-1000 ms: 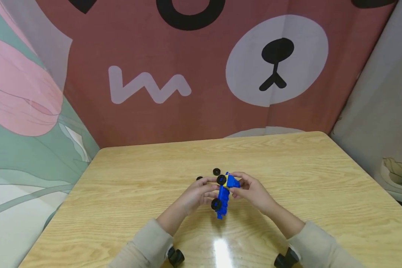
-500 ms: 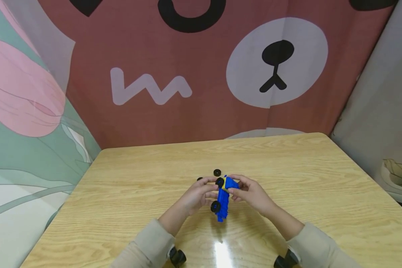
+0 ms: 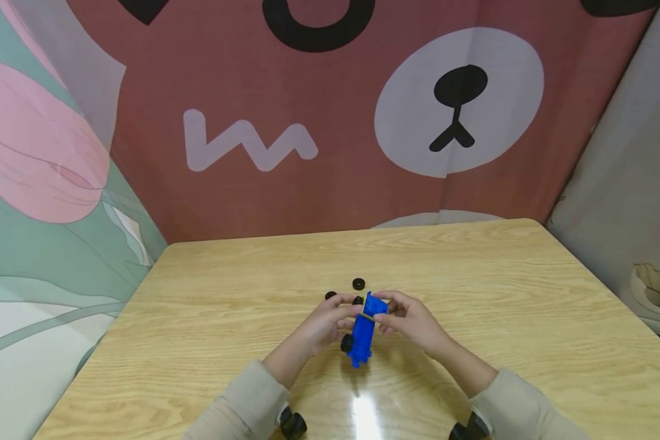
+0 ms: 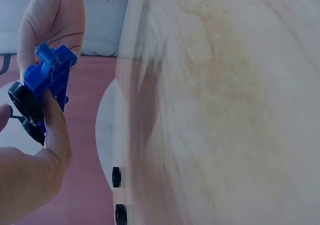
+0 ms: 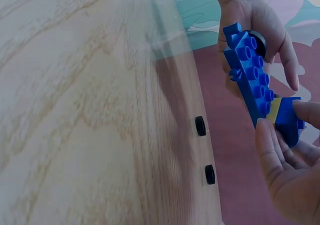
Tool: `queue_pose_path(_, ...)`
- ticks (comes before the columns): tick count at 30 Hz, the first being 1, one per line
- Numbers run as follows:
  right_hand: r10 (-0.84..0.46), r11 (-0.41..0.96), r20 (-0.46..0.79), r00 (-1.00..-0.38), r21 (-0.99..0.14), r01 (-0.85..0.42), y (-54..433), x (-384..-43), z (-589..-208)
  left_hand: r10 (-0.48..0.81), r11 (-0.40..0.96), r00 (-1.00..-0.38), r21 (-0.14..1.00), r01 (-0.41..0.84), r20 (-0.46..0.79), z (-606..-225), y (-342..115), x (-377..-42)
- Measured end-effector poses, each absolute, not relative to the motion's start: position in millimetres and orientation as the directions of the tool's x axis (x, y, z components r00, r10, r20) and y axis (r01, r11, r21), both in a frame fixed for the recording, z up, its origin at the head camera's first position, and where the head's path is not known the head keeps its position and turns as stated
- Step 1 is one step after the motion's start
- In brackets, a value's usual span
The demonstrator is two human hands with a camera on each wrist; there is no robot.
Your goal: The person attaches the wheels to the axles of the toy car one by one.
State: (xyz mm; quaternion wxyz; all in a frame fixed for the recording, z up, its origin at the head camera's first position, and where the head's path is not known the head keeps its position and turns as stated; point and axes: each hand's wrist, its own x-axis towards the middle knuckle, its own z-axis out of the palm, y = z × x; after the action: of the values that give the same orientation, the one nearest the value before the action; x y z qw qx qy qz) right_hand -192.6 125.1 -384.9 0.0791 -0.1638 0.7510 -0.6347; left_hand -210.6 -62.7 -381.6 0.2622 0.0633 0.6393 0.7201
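Observation:
A blue toy truck [image 3: 363, 335] built of bricks, with a yellow band behind its cab, is held tilted above the table. Black wheels [image 3: 347, 343] are fitted on its left side, the front one partly covered by fingers. My right hand [image 3: 415, 319] pinches the blue cab [image 5: 289, 122] between thumb and fingers. On the other side, my left hand [image 3: 326, 322] holds the truck around the front wheel, a finger curled along the body. Studs line the long blue bed [image 5: 252, 80] in the right wrist view. A blue hook [image 4: 46, 54] sticks out at its rear.
Two loose black wheels lie on the wooden table [image 3: 225, 293] beyond my left hand: one wheel [image 3: 359, 283] farther back, another wheel [image 3: 330, 295] near the fingertips. A printed curtain [image 3: 330, 195] hangs behind the table's far edge.
The truck has rolled in my hands, so its wheels now face further left and more of the blue body shows. Its rear end has dipped slightly toward me. Both hands keep their hold.

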Motion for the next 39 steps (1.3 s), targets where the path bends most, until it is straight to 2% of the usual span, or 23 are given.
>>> queue_pose_path(12, -0.375, 0.179, 0.091, -0.922, -0.969, -0.169, 118.4, -197.5, -385.9, 0.416, 0.023, -0.86, 0.949, -0.316, -0.296, -387.2, -63.5, -216.8)
queue_pose_path(21, -0.409, 0.202, 0.084, -0.909, -0.962, -0.181, 116.5, -209.0, -385.6, 0.385, 0.058, -0.876, 0.955, -0.292, -0.291, -390.0, -64.8, -222.1)
queue_pose_path(27, -0.371, 0.188, 0.085, -0.925, -0.968, -0.165, 118.6, -217.9, -386.8, 0.366, -0.003, -0.894, 0.96, -0.279, -0.259, -390.9, -66.9, -222.4)
queue_pose_path(33, -0.335, 0.174, 0.031, -0.942, -0.98, -0.094, 125.3, -228.0, -392.5, 0.4, -0.075, -0.888, 0.958, -0.278, -0.226, -390.9, -71.0, -220.2)
queue_pose_path(39, -0.293, 0.209, -0.006, -0.956, -0.976, -0.057, 130.5, -238.4, -398.4, 0.38, -0.108, -0.89, 0.944, -0.312, -0.251, -390.9, -75.5, -221.2)
